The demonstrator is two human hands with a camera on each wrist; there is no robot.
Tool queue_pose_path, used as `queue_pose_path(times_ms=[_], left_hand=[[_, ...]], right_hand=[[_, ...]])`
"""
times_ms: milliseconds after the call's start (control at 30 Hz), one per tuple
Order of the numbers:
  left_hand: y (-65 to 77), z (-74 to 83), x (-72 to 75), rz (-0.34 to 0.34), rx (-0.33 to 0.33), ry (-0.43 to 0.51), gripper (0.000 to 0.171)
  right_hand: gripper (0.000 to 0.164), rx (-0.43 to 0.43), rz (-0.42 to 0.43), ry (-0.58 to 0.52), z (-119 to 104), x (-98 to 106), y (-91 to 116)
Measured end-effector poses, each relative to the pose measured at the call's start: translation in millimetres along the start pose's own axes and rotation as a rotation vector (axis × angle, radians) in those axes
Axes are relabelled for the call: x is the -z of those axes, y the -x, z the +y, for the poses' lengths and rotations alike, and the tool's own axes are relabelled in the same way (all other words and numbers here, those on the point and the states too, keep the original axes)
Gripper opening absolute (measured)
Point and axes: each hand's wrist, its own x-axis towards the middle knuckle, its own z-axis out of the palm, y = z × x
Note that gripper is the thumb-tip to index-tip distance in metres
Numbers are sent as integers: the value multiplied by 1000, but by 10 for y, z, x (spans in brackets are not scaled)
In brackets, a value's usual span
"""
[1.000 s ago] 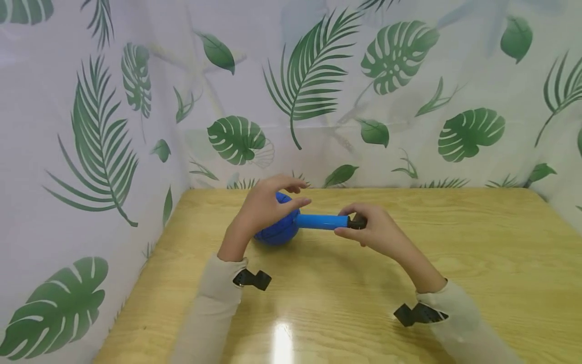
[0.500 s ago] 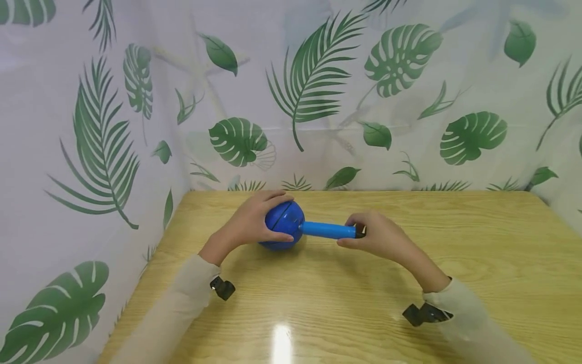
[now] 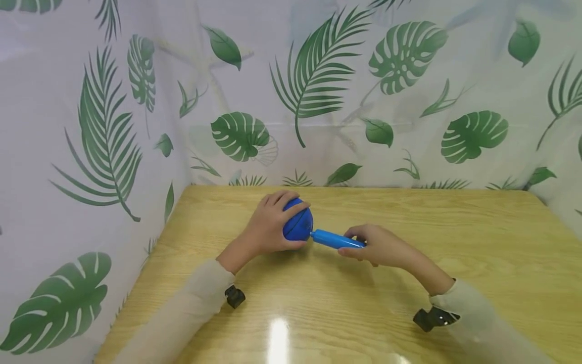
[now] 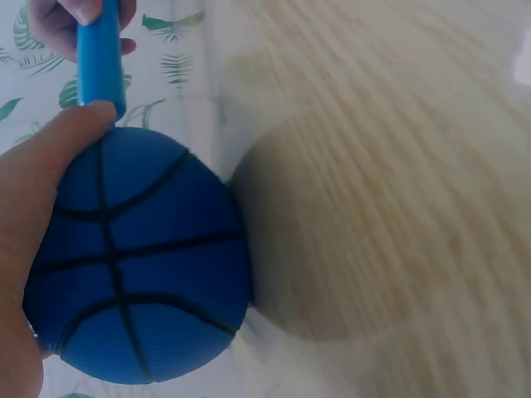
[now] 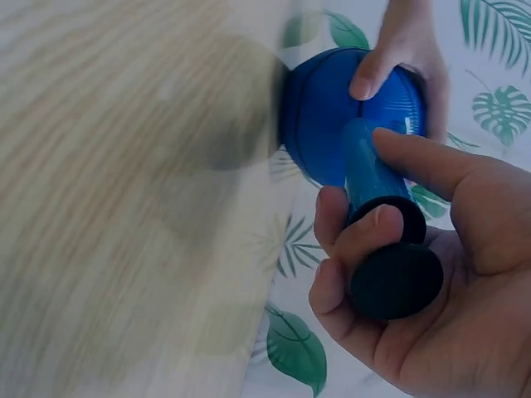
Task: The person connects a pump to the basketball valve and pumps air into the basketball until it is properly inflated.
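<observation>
A small blue basketball (image 3: 298, 222) with black lines rests on the table, gripped from its left by my left hand (image 3: 272, 225), thumb low and fingers over the top. My right hand (image 3: 379, 245) holds a blue hand pump (image 3: 334, 239) whose narrow end meets the ball's right side. In the right wrist view the pump's black round handle end (image 5: 397, 280) lies among the curled fingers, with the thumb along the barrel. The left wrist view shows the ball (image 4: 153, 257) with the pump barrel (image 4: 101, 62) beyond my thumb. Whether the needle sits inside the ball cannot be made out.
The wooden table (image 3: 345, 313) reaches to a white leaf-patterned curtain (image 3: 327, 101) at the back and left. Small black cameras sit on both wrists, on the left strap (image 3: 235, 297) and the right strap (image 3: 435, 318).
My left hand came down from above the ball and now grips it. The ball shifted right, and the pump tilted down to the right as my right hand moved slightly right and nearer.
</observation>
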Motion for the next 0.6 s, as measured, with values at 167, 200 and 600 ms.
queue_pose_path(times_ms=[167,200,600], left_hand=[[-65,45,50,-9,5,4,79],[-83,43,42,-8,9,8,78],[-151,85,-37,-22,34,1,69]], right_hand=[[36,5,4,46,32,-67,33],[36,17,12,64,42,-75,36],[30,110,94,309,13,-68,108]])
